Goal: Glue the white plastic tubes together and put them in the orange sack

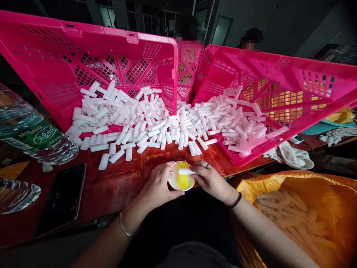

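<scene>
My left hand [158, 184] is closed around the left side of a small white bowl [173, 184], its thumb along the near rim. The round end of another white tube [171, 175] shows beside its fingers; whether the hand grips this too, I cannot tell. Inside the bowl lies a bright yellow block-like piece [183, 181]. My right hand [212, 180] pinches a short white plastic tube [184, 171], which lies sideways over the yellow piece. Beyond the bowl, many loose white tubes [156, 128] are heaped on the red tabletop [111, 190].
Two pink crates [111, 35] [279, 63] lie tipped toward me, spilling tubes. At left are a water bottle [30, 130] and a black phone [63, 197]. An orange sack [331, 208] of longer tubes stands at lower right. Other people's heads show behind the crates.
</scene>
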`<act>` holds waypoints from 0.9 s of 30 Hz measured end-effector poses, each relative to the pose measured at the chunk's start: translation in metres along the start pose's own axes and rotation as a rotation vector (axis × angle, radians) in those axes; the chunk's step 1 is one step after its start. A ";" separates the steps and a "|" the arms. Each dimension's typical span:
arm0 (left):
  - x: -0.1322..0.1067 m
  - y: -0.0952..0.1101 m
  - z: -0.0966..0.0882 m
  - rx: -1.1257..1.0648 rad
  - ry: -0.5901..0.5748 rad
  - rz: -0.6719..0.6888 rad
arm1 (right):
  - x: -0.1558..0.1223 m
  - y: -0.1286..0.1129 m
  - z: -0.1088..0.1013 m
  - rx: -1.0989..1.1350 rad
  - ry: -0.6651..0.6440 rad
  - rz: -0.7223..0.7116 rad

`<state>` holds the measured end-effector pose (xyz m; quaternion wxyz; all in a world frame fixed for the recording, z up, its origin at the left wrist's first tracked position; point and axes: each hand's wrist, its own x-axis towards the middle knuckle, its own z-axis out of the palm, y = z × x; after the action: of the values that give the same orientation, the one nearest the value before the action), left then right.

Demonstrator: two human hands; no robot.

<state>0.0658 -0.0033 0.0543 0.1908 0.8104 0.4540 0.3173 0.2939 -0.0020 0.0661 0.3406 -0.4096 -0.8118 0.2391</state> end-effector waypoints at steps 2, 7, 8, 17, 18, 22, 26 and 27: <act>-0.001 0.000 0.000 -0.004 0.003 -0.010 | -0.004 -0.001 0.002 -0.009 0.008 -0.083; -0.002 -0.001 0.000 -0.027 0.009 0.001 | -0.009 -0.001 0.011 0.195 0.084 0.121; -0.002 -0.001 0.000 -0.026 0.007 0.000 | -0.009 -0.002 0.011 0.162 0.092 0.131; -0.001 0.001 -0.001 -0.022 0.005 -0.031 | -0.019 -0.008 0.012 0.029 0.107 0.031; -0.001 0.002 -0.002 -0.022 0.010 -0.032 | -0.020 -0.009 0.013 0.030 0.112 0.055; -0.001 0.001 -0.001 -0.016 0.020 -0.019 | -0.022 -0.010 0.018 -0.058 0.125 -0.088; -0.001 0.000 -0.001 -0.012 0.011 -0.022 | -0.023 -0.010 0.020 0.097 0.158 0.051; -0.001 0.000 -0.001 -0.010 0.005 -0.025 | -0.023 -0.011 0.021 0.116 0.171 0.103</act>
<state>0.0648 -0.0043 0.0552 0.1977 0.8029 0.4631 0.3191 0.2828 -0.0296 0.0519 0.4189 -0.4491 -0.7427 0.2670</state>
